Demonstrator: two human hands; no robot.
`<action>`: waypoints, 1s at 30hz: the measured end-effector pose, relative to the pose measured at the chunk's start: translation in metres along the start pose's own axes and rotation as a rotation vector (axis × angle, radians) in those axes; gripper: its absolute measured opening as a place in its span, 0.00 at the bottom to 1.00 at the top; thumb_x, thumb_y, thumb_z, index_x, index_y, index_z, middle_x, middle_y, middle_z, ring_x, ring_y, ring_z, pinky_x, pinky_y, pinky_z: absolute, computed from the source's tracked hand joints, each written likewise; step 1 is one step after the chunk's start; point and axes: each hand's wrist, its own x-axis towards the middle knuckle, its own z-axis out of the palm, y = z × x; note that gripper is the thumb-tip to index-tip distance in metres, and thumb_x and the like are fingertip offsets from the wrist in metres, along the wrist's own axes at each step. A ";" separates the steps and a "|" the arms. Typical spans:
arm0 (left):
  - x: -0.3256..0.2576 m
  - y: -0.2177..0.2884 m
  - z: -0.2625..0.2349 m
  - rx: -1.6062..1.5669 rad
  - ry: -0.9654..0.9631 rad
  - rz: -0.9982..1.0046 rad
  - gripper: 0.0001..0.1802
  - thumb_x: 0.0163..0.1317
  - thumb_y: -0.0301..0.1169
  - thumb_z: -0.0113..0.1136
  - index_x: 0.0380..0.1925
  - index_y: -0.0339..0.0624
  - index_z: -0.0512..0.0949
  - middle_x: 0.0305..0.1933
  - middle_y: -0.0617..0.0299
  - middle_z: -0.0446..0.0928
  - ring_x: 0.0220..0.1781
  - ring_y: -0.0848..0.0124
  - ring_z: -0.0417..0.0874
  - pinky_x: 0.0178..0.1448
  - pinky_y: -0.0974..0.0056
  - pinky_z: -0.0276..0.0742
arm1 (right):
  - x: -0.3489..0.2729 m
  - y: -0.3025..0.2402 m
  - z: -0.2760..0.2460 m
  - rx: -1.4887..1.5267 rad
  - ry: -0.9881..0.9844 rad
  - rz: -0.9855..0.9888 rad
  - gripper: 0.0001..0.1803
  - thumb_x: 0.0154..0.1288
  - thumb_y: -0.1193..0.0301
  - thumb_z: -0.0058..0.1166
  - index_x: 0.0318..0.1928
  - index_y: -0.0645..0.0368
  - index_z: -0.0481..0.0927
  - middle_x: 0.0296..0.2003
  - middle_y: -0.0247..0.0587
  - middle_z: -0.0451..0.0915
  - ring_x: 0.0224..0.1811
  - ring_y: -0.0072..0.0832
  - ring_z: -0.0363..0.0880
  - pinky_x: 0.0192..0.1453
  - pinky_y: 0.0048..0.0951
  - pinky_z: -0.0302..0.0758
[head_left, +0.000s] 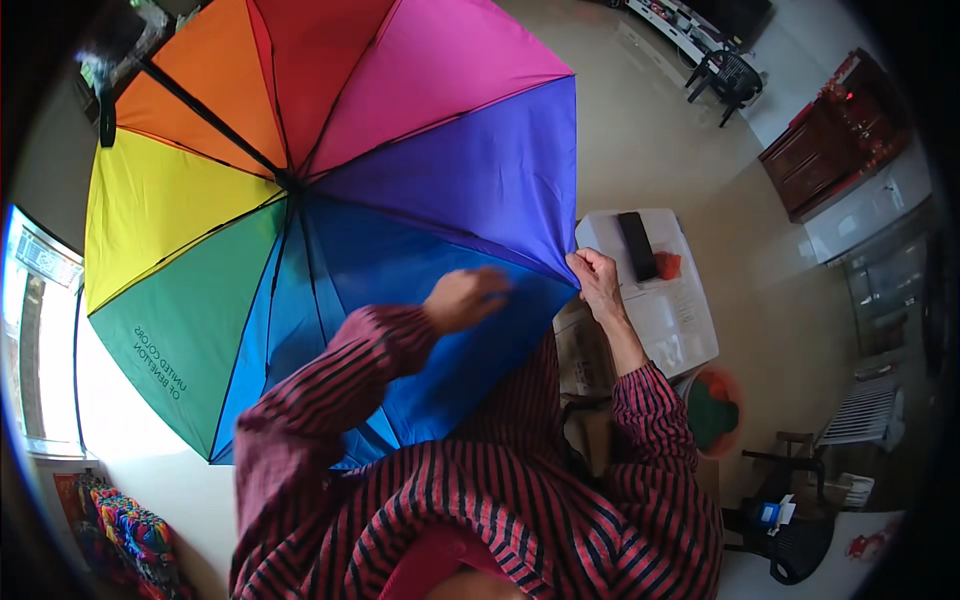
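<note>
Rainbow-coloured umbrella [430, 180] open, shaft [210, 117] toward ten o'clock.
Right hand [598, 282] pinches its edge [571, 281] near four o'clock; left hand [465, 299] blurred, grip unclear.

I'm in home, living room by its furnishings. Around me: dark flat-screen television [738, 14] by low white TV stand [676, 34], black armchair [733, 72], reddish-brown wooden cabinet [805, 157] with red decorations [876, 150], glossy floor [640, 130].
</note>
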 end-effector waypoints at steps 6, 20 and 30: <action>0.077 0.025 0.056 0.007 0.075 -0.020 0.13 0.56 0.38 0.59 0.38 0.44 0.77 0.44 0.58 0.77 0.36 0.56 0.82 0.38 0.54 0.79 | 0.013 0.030 0.001 -0.081 0.176 -0.189 0.12 0.65 0.67 0.53 0.28 0.62 0.77 0.18 0.24 0.65 0.22 0.14 0.60 0.25 0.22 0.60; 0.050 0.044 0.111 0.031 -0.119 -0.396 0.17 0.49 0.35 0.58 0.41 0.44 0.76 0.38 0.53 0.80 0.33 0.51 0.82 0.33 0.51 0.78 | 0.010 0.067 -0.007 -0.590 0.480 -0.596 0.07 0.66 0.74 0.53 0.38 0.67 0.79 0.29 0.47 0.81 0.30 0.35 0.78 0.39 0.33 0.76; -0.207 0.055 -0.072 0.115 0.626 -0.673 0.15 0.55 0.23 0.56 0.44 0.44 0.78 0.43 0.55 0.80 0.41 0.56 0.82 0.41 0.59 0.80 | 0.029 -0.031 0.072 -0.631 0.065 -1.000 0.06 0.66 0.77 0.51 0.39 0.66 0.79 0.34 0.49 0.79 0.37 0.41 0.78 0.42 0.35 0.76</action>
